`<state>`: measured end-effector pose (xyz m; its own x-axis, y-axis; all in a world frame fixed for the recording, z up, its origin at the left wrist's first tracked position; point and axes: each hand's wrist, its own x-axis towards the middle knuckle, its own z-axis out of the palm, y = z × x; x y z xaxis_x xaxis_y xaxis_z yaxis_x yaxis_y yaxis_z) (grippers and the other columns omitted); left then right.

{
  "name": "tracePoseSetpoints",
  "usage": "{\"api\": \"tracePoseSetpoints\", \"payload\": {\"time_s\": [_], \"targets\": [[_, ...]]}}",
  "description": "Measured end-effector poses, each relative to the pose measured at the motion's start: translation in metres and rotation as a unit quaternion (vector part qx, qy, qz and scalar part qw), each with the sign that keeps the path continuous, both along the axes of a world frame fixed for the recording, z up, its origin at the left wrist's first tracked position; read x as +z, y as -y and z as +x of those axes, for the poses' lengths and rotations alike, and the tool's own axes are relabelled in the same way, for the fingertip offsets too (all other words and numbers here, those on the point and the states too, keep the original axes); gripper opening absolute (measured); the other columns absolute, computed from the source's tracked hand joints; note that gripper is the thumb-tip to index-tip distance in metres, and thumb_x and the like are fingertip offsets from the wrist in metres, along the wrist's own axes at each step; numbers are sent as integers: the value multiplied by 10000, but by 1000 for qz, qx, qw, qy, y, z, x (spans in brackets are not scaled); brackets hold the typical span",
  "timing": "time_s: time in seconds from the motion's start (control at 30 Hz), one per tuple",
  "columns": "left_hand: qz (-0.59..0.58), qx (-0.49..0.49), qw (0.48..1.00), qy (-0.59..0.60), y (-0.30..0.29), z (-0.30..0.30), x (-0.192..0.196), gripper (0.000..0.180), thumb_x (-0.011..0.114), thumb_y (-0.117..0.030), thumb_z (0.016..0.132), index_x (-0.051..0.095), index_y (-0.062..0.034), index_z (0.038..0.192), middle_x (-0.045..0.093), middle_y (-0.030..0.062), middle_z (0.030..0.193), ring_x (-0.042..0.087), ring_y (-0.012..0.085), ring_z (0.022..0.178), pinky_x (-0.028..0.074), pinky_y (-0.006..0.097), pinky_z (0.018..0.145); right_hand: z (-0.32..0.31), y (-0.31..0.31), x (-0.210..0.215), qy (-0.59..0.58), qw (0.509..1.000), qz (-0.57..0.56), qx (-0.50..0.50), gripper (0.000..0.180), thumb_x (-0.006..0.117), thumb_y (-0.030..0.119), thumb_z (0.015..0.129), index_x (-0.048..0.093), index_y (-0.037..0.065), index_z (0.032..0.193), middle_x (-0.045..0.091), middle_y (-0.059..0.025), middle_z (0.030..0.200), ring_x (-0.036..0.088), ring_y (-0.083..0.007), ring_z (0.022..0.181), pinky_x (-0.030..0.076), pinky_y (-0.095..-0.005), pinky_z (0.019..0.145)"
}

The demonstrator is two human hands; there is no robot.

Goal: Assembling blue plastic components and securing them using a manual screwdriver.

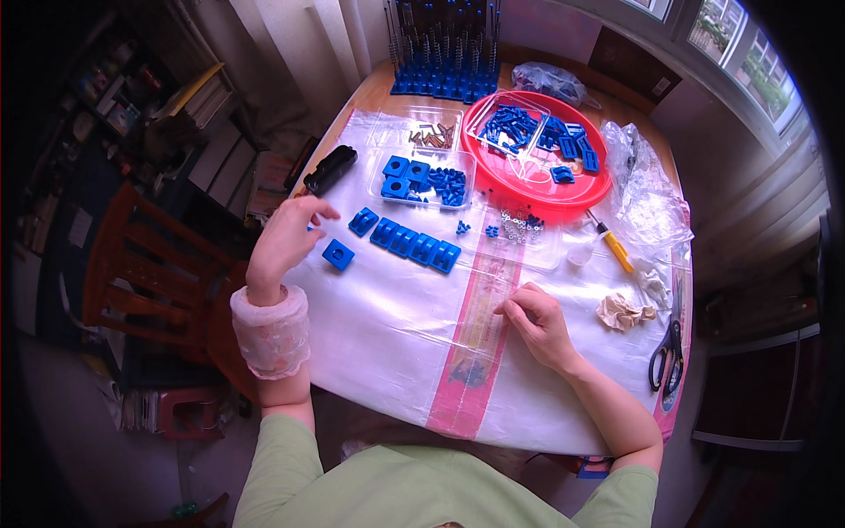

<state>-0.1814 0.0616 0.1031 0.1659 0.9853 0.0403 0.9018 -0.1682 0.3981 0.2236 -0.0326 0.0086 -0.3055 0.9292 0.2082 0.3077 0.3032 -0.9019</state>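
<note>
My left hand (pixel 290 239) hovers over the left part of the table, thumb and index finger apart. A small blue patch shows between these fingers; I cannot tell whether it is held. Close to the fingertips lies a square blue plastic block (pixel 338 255) with a round hole. Beyond it, a lone blue curved block (pixel 363 221) sits at the left end of a row of similar blue blocks (pixel 415 245). My right hand (pixel 539 324) rests over the tablecloth's red stripe, fingers curled and thumb pressed against them; whatever they hold, if anything, is hidden.
Clear trays hold blue parts (pixel 447 185) and brass-coloured pins (pixel 433 136). A red basin (pixel 576 207) contains more blue pieces. Small metal nuts (pixel 522 226), a yellow-handled screwdriver (pixel 616 251), crumpled paper (pixel 625 311) and black scissors (pixel 667 359) lie at the right. A black case (pixel 331 170) lies left.
</note>
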Motion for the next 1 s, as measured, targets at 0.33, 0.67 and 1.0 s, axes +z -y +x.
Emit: {"api": "tracePoseSetpoints", "payload": {"time_s": [0.33,0.67,1.0], "targets": [[-39,-102,992,-59,22,-4,-27,358,828,35,798,729,-47,1132,689,96,1111,705,242,972,576,335,880,-1,0,3,7,1000,6,0,173,634,100,998,771,17,935,639,-77,762,590,-189,775,479,-340,703],[-94,-137,953,253,42,9,-14,403,790,-27,915,659,-86,1292,736,61,1120,716,117,951,583,258,843,-1,1,3,0,1000,0,0,171,634,97,994,769,10,936,640,-80,767,598,-196,776,485,-344,708],[-101,-71,932,342,44,12,-29,396,800,-78,929,609,-77,1276,726,36,1092,682,92,917,549,243,820,0,0,1,3,1000,2,0,168,637,101,994,769,14,938,624,-77,776,592,-190,766,480,-343,704]]}}
